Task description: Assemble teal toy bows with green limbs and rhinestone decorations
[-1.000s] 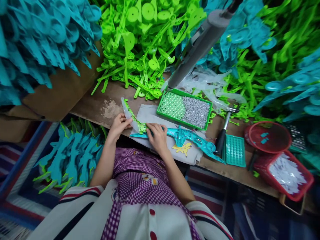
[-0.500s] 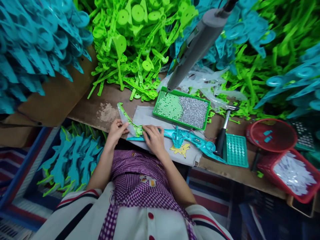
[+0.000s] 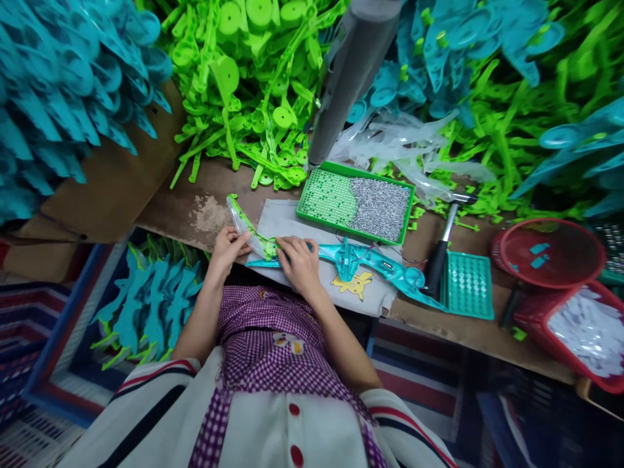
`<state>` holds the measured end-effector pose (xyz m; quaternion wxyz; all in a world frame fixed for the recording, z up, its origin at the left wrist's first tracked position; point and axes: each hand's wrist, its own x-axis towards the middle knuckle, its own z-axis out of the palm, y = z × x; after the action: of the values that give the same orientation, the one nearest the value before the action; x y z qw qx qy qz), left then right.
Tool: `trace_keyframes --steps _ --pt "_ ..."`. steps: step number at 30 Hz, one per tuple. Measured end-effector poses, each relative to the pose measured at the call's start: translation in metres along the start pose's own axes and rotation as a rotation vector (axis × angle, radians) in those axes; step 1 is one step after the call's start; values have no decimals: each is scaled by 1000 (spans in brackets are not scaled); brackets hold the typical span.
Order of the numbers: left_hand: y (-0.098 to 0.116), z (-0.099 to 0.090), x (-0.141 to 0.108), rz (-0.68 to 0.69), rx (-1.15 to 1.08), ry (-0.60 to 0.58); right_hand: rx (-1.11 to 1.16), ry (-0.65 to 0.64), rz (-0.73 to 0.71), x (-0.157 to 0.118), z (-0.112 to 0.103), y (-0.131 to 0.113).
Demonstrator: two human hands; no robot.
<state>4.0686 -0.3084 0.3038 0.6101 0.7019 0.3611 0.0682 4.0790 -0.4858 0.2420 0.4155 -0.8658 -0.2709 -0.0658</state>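
A long teal plastic toy shell (image 3: 385,265) lies across a grey cloth (image 3: 277,218) at the table's front edge. Thin wires run along its open inside. At its left end, a curved green piece with a translucent cover (image 3: 238,218) points up and left. My left hand (image 3: 227,252) pinches the lower part of that cover between thumb and fingers. With bent fingers, my right hand (image 3: 298,260) grips the shell's left part beside the green piece, hiding what lies under the fingertips.
A hanging grey power screwdriver (image 3: 348,78) is above a green tray (image 3: 302,211) of screws. At right are a hammer (image 3: 441,250), a teal tray (image 3: 468,286) and red baskets (image 3: 550,224). Green parts (image 3: 258,97) and teal parts (image 3: 73,78) are heaped behind; finished-looking teal pieces (image 3: 146,292) fill a crate.
The camera view has shifted slightly, and the hanging screwdriver appears further left and higher. Both hands keep nearly the same hold on the parts.
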Motion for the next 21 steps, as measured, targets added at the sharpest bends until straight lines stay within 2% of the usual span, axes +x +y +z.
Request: trace_keyframes --steps 5,8,15,21 --pt "-6 1 0 77 115 61 -21 27 -29 0 0 0" --pt "-10 -4 1 149 289 63 -20 32 -36 -1 -1 0" --pt "-11 -21 2 650 898 109 -14 37 -49 0 -1 2" --pt "-5 -29 18 764 1114 17 -12 -14 -40 0 -4 5"
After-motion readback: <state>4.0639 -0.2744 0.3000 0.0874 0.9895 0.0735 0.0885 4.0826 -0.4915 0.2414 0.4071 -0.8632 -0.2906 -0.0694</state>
